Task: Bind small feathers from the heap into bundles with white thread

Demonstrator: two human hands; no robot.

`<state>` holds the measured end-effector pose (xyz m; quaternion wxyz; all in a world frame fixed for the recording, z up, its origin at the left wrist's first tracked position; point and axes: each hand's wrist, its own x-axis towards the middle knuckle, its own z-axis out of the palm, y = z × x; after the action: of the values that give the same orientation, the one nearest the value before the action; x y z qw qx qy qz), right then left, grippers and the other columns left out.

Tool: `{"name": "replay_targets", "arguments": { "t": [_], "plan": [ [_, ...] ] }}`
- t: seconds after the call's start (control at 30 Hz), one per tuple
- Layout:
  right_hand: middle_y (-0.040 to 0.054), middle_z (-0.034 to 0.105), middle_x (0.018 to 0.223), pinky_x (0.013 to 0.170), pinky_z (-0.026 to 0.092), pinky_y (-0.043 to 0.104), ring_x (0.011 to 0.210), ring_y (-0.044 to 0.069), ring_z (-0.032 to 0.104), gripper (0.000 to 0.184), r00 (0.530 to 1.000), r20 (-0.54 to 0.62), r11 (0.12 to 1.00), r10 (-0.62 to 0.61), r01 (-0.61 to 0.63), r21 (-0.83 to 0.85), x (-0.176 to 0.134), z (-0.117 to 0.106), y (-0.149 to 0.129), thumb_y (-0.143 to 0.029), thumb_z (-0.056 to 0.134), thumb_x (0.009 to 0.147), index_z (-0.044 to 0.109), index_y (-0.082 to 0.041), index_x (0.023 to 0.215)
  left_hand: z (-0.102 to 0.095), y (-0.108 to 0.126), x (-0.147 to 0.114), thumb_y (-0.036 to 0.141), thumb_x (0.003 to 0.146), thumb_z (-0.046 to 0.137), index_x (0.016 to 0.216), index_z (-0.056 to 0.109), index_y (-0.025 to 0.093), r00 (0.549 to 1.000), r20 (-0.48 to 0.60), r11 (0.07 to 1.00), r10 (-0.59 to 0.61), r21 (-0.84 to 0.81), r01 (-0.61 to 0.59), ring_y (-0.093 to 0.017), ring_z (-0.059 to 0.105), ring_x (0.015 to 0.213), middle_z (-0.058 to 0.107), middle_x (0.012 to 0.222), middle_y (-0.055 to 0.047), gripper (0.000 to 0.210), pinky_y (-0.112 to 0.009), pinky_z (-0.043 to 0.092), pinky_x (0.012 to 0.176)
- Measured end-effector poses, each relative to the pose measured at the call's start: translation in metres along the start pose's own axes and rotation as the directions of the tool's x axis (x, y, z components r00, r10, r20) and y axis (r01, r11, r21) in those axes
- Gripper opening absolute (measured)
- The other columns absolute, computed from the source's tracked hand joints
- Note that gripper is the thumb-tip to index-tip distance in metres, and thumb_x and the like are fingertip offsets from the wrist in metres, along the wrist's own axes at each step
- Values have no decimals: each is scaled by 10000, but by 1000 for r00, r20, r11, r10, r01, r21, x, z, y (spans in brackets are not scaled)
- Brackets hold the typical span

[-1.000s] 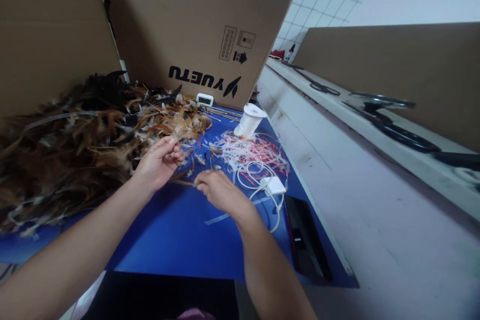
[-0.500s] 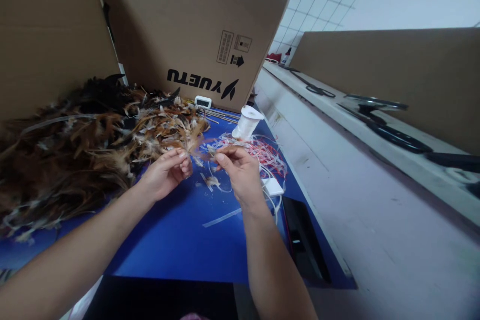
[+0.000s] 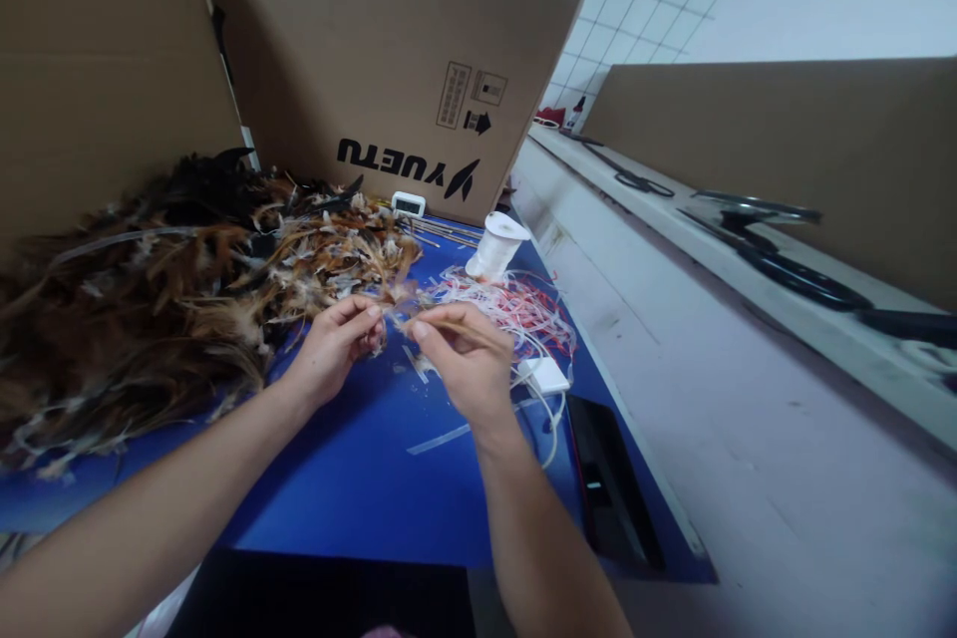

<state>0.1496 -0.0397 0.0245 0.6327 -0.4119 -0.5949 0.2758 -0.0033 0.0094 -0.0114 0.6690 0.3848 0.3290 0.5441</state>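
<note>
My left hand (image 3: 336, 347) is closed, thumb and forefinger pinched on a wispy brown feather (image 3: 396, 297). Just to its right, my right hand (image 3: 471, 364) also pinches; its fingertips meet the pale lower end of a feather, partly hidden by the fingers. Both hands hang over the blue tabletop (image 3: 359, 488), only a small gap apart. To the left spreads a big heap of brown, black and white feathers (image 3: 201, 269). Beyond my right hand lies a tangle of red and white strips (image 3: 538, 314), with a white spool (image 3: 498, 244) standing behind it.
A cardboard box (image 3: 389, 50) stands at the back, with a small white digital display (image 3: 408, 205) and thin sticks (image 3: 449, 231) before it. A white adapter (image 3: 548, 375) with a cable and a black phone-like slab (image 3: 613, 478) lie right. Scissors (image 3: 643, 183) rest on the ledge.
My right hand has moved left, closer to my left hand, and turned so its fingers point more to the left. The left hand stays nearly in place. The view has shifted slightly.
</note>
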Motion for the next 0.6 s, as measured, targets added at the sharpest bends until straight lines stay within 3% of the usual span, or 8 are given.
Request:
{"name": "replay_targets", "arguments": {
  "t": [0.13,0.23,0.4,0.6],
  "plan": [
    [-5,697,722,626,535,253,621,120,646,32,992,80,981,-99,110,-160,-5,9,1,-229,651,805,662,-199,804,2,1,-1,303,648,811,735,617,162,999,-45,999,17,44,-15,-68,514,498,584,599,25,255,-164,433,492],
    [0,693,720,622,522,248,606,116,627,55,987,70,960,-146,158,-233,-6,12,3,-226,630,825,664,-192,800,2,1,0,289,659,803,737,611,159,999,-47,1000,-2,21,3,-67,518,505,582,598,27,244,-165,440,503],
    [2,693,729,614,512,241,608,116,619,48,984,4,949,-177,172,-265,-4,11,11,-217,632,832,667,-187,819,0,-1,1,228,690,778,736,601,147,994,70,990,-82,-107,89,-61,494,502,554,583,32,201,-169,429,507],
    [7,697,759,644,521,254,645,126,633,44,973,10,920,-232,222,-321,-3,10,16,-198,627,844,670,-194,832,3,-1,-1,221,723,756,733,606,133,978,152,978,-143,-131,163,-61,473,511,534,583,27,175,-173,416,500]
  ]
}}
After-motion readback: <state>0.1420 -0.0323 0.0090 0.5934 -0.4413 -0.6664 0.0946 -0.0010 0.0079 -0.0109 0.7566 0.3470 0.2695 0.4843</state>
